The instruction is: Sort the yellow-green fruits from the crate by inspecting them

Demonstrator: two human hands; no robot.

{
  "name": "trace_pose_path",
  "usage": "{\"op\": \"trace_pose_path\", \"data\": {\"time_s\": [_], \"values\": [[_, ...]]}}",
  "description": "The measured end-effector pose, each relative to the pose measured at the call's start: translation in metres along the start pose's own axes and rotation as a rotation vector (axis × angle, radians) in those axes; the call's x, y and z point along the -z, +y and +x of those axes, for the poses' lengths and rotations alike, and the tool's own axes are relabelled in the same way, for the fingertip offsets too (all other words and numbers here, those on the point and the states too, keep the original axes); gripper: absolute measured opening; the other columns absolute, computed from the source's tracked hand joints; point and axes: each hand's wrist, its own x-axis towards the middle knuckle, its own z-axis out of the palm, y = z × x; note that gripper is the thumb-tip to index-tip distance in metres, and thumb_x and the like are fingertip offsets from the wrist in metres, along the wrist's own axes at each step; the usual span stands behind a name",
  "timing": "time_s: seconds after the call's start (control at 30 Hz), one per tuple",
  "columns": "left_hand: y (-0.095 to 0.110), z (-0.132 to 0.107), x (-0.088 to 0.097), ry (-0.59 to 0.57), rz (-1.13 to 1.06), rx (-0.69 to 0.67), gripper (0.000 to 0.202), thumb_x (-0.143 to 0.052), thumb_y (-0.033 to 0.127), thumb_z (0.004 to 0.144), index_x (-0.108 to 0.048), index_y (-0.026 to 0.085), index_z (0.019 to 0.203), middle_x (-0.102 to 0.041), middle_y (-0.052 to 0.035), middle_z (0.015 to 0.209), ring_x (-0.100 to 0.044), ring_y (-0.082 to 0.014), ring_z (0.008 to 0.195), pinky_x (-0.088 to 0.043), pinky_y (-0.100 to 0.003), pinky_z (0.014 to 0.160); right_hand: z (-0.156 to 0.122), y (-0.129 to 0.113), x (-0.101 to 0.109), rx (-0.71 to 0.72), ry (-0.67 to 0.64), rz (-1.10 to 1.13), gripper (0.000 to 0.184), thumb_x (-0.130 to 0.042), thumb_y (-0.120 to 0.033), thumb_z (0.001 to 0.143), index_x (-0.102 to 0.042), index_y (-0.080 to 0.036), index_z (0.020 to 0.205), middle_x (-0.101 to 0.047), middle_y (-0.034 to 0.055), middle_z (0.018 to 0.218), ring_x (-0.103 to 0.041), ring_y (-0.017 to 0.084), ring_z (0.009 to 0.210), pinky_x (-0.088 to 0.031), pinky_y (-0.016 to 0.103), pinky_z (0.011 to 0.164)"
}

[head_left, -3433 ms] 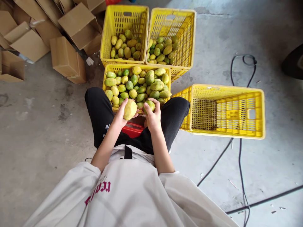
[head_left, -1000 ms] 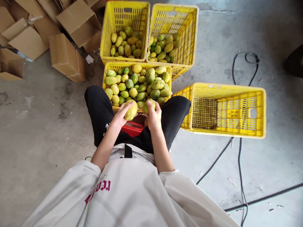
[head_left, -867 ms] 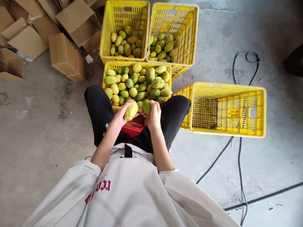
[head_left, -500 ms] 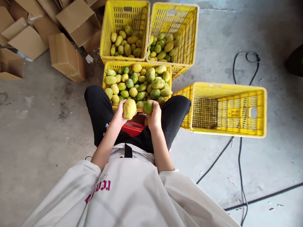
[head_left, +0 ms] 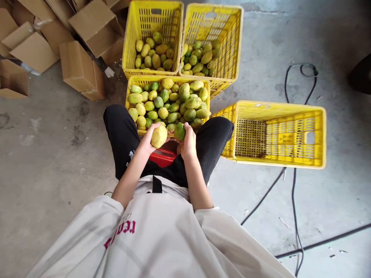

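Note:
My left hand [head_left: 147, 139] is closed around a yellow papaya [head_left: 159, 136]. A smaller, darker green papaya [head_left: 180, 131] sits in my right hand [head_left: 189, 142], with the thumb along its side. Both fruits are held just above the near edge of a yellow crate [head_left: 127, 90] full of yellow and green papayas [head_left: 162, 112]. That crate stands in front of my spread knees. Some fingers of both hands are hidden under the fruit.
Two deeper yellow crates, left [head_left: 127, 42] and right [head_left: 236, 42], hold more papayas behind the full one. An empty yellow crate [head_left: 281, 162] lies at my right. Cardboard boxes [head_left: 78, 65] pile up at the far left. Black cables [head_left: 294, 200] cross the floor.
Both papayas have turned slightly in my hands. The green one has shifted a little left and up; the yellow one is tilted more. The crates have not moved.

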Motion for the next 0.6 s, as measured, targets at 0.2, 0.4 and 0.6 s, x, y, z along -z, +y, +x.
{"op": "trace_pose_path", "data": {"time_s": [0.2, 0.4, 0.6], "values": [[0.004, -0.001, 0.0, 0.003, -0.056, -0.057, 0.033, -0.071, 0.051, 0.119, -0.083, 0.023, 0.106, -0.085, -0.0096, 0.083, -0.087, -0.0284, 0.085, -0.075, -0.038, 0.076, -0.004, -0.006, -0.001, 0.065, -0.006, 0.013, 0.07, -0.085, -0.095, 0.084, -0.066, -0.029, 0.099, -0.073, 0.001, 0.088, -0.077, 0.025, 0.085, -0.062, 0.033, 0.063], [-0.003, 0.007, 0.003, 0.018, -0.038, 0.015, 0.038, -0.055, 0.045, 0.125, -0.08, 0.023, 0.107, -0.084, -0.0073, 0.082, -0.089, -0.0282, 0.085, -0.074, -0.036, 0.076, -0.004, -0.004, -0.003, 0.051, 0.019, 0.016, 0.075, -0.104, -0.084, 0.068, -0.065, -0.03, 0.105, -0.074, -0.0031, 0.089, -0.076, 0.021, 0.075, -0.066, 0.033, 0.062], [-0.003, 0.015, 0.008, 0.011, -0.035, 0.074, 0.052, -0.049, 0.056, 0.128, -0.08, 0.021, 0.105, -0.083, -0.0081, 0.078, -0.082, -0.0227, 0.068, -0.069, -0.031, 0.066, -0.002, -0.001, -0.001, -0.003, -0.05, 0.02, 0.073, -0.086, -0.097, 0.084, -0.055, -0.031, 0.088, -0.074, 0.0018, 0.077, -0.081, 0.029, 0.083, -0.063, 0.036, 0.06]]}}
